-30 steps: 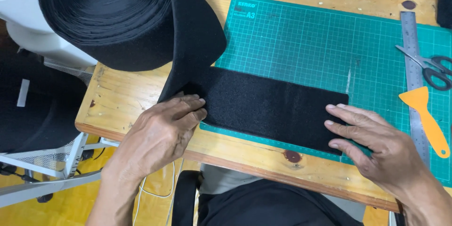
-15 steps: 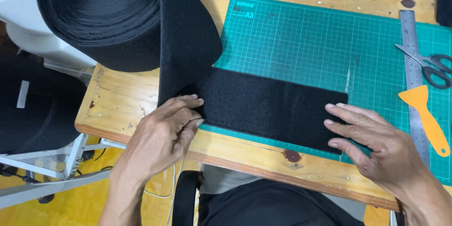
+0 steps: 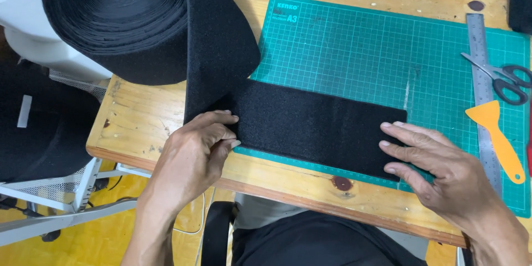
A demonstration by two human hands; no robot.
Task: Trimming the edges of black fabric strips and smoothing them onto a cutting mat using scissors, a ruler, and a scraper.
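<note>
Two bare hands rest on a black felt strip (image 3: 321, 124) that lies flat across the lower part of a green cutting mat (image 3: 388, 50) on a wooden surface (image 3: 138, 122). The left hand (image 3: 197, 149) sits at the strip's left end, where the felt bends upward toward a big black roll (image 3: 119, 19) standing at the top left corner; its grip is closed, with the fingers curled over and the thumb tucked against the near edge of the felt, pinching it at the fold, as far as the angle lets me tell. The right hand (image 3: 438, 174) lies at the strip's right end with its grip released, fingers spread and flat, the fingertips pressing on the felt's corner while the palm rests on the mat and the front edge of the surface. Right of the mat's centre (well clear of either hand) a steel ruler (image 3: 482, 77) runs from top to bottom, a pair of scissors (image 3: 507, 80) with dark handles lies across it, and an orange plastic scraper (image 3: 496, 136) lies just beside the ruler, below the scissors. Below the front edge of the surface, dark clothing (image 3: 310, 244) and a yellow floor (image 3: 100, 244) show.
</note>
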